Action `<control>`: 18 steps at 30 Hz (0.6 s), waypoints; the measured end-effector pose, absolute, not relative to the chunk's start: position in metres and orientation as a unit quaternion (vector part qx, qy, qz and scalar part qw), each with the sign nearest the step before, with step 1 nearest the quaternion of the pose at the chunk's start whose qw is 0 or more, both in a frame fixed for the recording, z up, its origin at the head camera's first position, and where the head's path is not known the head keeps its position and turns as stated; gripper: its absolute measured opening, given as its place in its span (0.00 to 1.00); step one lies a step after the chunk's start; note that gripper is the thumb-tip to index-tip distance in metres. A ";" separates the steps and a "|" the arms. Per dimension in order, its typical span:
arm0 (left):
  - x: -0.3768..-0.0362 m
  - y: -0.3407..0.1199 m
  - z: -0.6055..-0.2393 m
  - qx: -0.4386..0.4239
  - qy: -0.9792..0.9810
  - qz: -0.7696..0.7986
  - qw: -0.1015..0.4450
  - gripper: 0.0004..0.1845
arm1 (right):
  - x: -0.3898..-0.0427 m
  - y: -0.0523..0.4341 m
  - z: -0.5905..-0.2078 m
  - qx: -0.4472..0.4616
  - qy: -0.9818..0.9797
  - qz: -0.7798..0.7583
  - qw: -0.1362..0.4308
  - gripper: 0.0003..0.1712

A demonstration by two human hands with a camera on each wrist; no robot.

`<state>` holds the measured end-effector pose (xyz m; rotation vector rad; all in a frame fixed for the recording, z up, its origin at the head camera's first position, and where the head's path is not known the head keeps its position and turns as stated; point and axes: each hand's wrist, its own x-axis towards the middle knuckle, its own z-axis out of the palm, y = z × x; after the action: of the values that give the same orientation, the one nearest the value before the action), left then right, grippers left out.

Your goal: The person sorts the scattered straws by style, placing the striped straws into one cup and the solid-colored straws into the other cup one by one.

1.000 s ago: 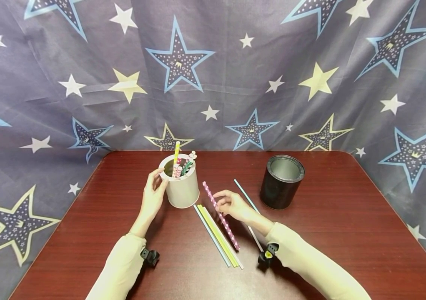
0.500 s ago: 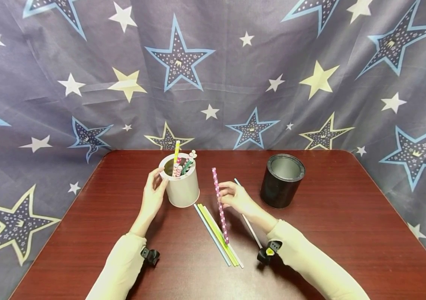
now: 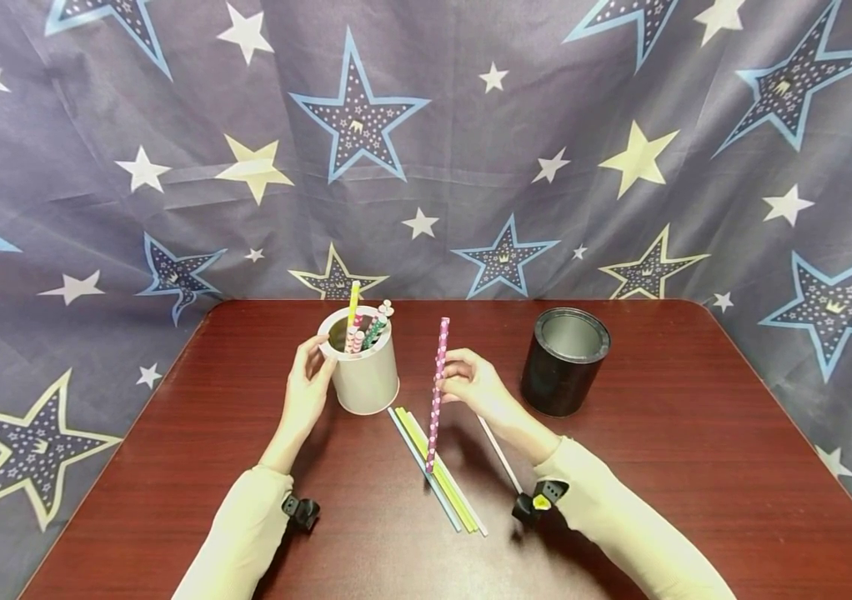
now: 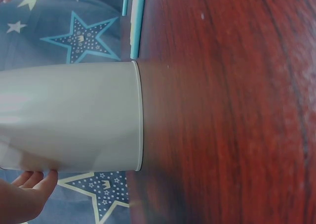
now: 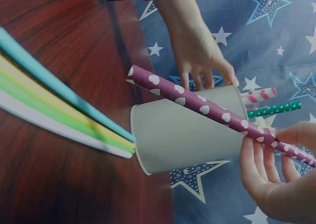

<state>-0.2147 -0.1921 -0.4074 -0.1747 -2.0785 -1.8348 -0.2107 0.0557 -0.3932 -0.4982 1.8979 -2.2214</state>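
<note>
One left hand (image 3: 308,385) and one right hand (image 3: 477,385) were present, with one white can (image 3: 366,387) and one black can (image 3: 559,383). Loose straws comprised one purple straw (image 3: 434,425), four grouped straws (image 3: 456,504) and one separate pale straw (image 3: 501,454); at least five patterned straws (image 3: 375,332) stood canned, overlap obscuring the exact number.

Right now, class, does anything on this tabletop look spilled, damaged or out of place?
Nothing looks spilled or damaged. One oddity: a pale straw lies off by itself, partly hidden by the right hand, whereas the other loose straws lie side by side near the white cup.
</note>
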 end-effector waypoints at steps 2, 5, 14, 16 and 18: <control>-0.217 -0.194 -0.411 -0.062 -0.735 -0.651 0.179 0.20 | -0.209 0.055 -0.390 -0.168 0.629 -0.754 0.084 0.20; -0.223 -0.197 -0.419 -0.064 -0.737 -0.649 0.181 0.19 | -0.207 0.054 -0.385 -0.169 0.617 -0.764 0.080 0.19; -0.229 -0.202 -0.435 -0.100 -0.726 -0.644 0.221 0.20 | -0.206 0.050 -0.361 -0.177 0.613 -0.770 0.033 0.15; -0.229 -0.202 -0.435 -0.091 -0.728 -0.644 0.216 0.20 | -0.207 0.049 -0.356 -0.177 0.613 -0.770 0.019 0.15; -0.230 -0.202 -0.433 -0.073 -0.739 -0.639 0.201 0.20 | -0.209 0.048 -0.352 -0.185 0.613 -0.768 0.003 0.14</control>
<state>-0.2296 -0.2020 -0.4325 -0.2035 -2.0635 -1.7859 -0.2090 0.0476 -0.3521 -0.5804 1.9232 -2.4078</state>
